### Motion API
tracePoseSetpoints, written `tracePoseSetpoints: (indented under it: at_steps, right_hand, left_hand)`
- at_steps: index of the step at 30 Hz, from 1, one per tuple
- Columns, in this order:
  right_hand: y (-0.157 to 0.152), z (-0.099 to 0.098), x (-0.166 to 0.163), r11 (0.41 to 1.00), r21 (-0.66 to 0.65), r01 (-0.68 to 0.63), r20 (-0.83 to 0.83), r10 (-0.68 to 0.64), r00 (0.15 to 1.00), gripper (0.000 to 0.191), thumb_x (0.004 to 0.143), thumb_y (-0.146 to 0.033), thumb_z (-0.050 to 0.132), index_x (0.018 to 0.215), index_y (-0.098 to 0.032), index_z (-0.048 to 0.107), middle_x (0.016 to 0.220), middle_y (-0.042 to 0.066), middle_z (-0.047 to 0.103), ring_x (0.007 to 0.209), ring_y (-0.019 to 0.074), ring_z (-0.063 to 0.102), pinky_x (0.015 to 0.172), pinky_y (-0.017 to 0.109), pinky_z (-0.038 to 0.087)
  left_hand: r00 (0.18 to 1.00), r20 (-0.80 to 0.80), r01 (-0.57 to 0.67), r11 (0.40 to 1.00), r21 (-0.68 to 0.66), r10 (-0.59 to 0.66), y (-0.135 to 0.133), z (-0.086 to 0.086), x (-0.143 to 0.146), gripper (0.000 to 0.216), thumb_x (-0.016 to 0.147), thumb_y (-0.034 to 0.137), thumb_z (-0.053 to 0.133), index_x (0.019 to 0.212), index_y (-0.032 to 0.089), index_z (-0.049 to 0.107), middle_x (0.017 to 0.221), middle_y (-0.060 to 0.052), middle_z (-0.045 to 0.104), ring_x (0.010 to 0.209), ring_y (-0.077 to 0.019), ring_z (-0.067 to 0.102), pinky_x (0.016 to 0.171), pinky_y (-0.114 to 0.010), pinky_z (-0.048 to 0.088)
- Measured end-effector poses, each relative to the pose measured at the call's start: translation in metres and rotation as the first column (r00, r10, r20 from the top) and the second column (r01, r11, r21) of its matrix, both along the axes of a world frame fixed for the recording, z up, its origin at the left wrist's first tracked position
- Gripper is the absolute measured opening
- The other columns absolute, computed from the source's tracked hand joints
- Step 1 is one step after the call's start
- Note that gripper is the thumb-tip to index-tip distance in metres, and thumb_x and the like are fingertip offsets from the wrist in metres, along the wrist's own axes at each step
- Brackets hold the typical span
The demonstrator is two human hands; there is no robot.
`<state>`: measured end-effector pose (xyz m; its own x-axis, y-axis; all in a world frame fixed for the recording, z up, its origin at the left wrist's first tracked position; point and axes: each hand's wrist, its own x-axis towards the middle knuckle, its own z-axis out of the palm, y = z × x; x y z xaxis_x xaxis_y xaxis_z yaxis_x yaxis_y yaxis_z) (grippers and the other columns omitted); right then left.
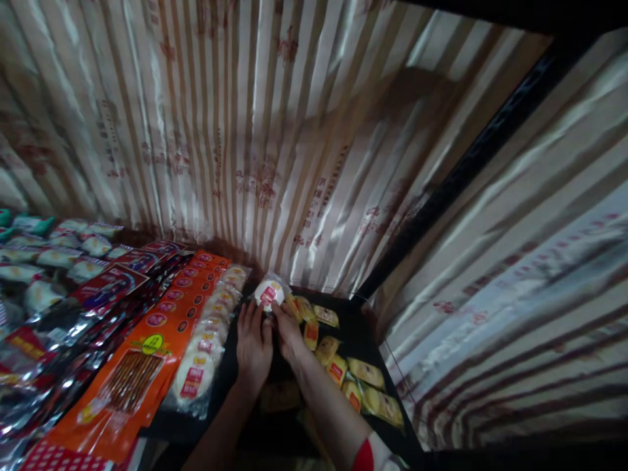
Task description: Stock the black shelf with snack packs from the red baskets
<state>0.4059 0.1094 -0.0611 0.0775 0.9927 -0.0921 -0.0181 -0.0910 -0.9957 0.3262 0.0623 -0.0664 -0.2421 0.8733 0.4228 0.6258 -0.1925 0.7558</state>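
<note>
My left hand [254,341] and my right hand [287,330] meet at the back of a black tray [358,340]. Between their fingertips they hold a round white pastry packet with a red label [269,292]. To the left of my hands a row of the same white round packets [206,340] runs from front to back. On the right lie several small yellow packets [343,373], scattered on the black surface. My right wrist shows a red and white cuff.
Orange flat packets [147,353] lie overlapped left of the white row. Red and silver snack bags [73,294] fill the far left. Striped satin cloth [275,144] hangs behind and to the right, with a dark gap [441,190] between two panels.
</note>
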Motion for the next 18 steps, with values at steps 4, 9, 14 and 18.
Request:
tracePoseSetpoints:
  at_steps: [4, 9, 14, 18]
  right_hand:
    - [0.002, -0.001, 0.013, 0.995, -0.071, 0.071, -0.107, -0.078, 0.991, 0.032, 0.073, -0.046, 0.056, 0.093, -0.020, 0.059, 0.094, 0.006, 0.068, 0.084, 0.0183, 0.063, 0.073, 0.029, 0.050]
    - [0.008, 0.005, 0.020, 0.993, -0.102, 0.052, -0.005, -0.053, 0.999, 0.031, 0.070, -0.043, 0.058, 0.091, -0.020, 0.061, 0.090, 0.005, 0.067, 0.082, 0.0180, 0.062, 0.069, 0.029, 0.050]
    - [0.041, 0.002, 0.012, 1.000, -0.013, -0.011, 0.328, 0.014, 0.945, 0.024, 0.075, -0.039, 0.053, 0.088, -0.021, 0.062, 0.081, 0.003, 0.067, 0.075, 0.0178, 0.061, 0.069, 0.030, 0.049]
    - [0.066, -0.012, 0.004, 1.000, -0.007, 0.002, 0.495, 0.002, 0.869, 0.023, 0.078, -0.033, 0.052, 0.094, -0.020, 0.061, 0.087, 0.006, 0.068, 0.077, 0.0179, 0.063, 0.068, 0.028, 0.050]
  left_hand:
    - [0.995, 0.001, 0.098, 0.990, -0.100, -0.098, 0.018, -0.010, 0.004, 0.043, 0.090, 0.028, 0.032, 0.123, 0.009, 0.052, 0.134, -0.013, 0.049, 0.131, -0.0258, 0.034, 0.108, -0.045, 0.032]
    - [0.996, 0.016, 0.090, 0.992, -0.083, -0.089, 0.024, -0.013, 0.013, 0.043, 0.090, 0.025, 0.034, 0.128, 0.011, 0.046, 0.140, -0.012, 0.041, 0.133, -0.0232, 0.031, 0.109, -0.042, 0.031]
    - [0.999, 0.030, 0.023, 0.998, -0.055, -0.021, 0.033, -0.013, 0.010, 0.042, 0.089, 0.027, 0.035, 0.129, 0.016, 0.046, 0.146, -0.009, 0.033, 0.135, -0.0241, 0.026, 0.109, -0.043, 0.031]
    - [0.999, -0.002, 0.036, 0.994, -0.106, -0.036, 0.041, -0.020, 0.007, 0.043, 0.089, 0.025, 0.033, 0.128, 0.012, 0.048, 0.141, -0.011, 0.040, 0.136, -0.0258, 0.025, 0.110, -0.045, 0.029]
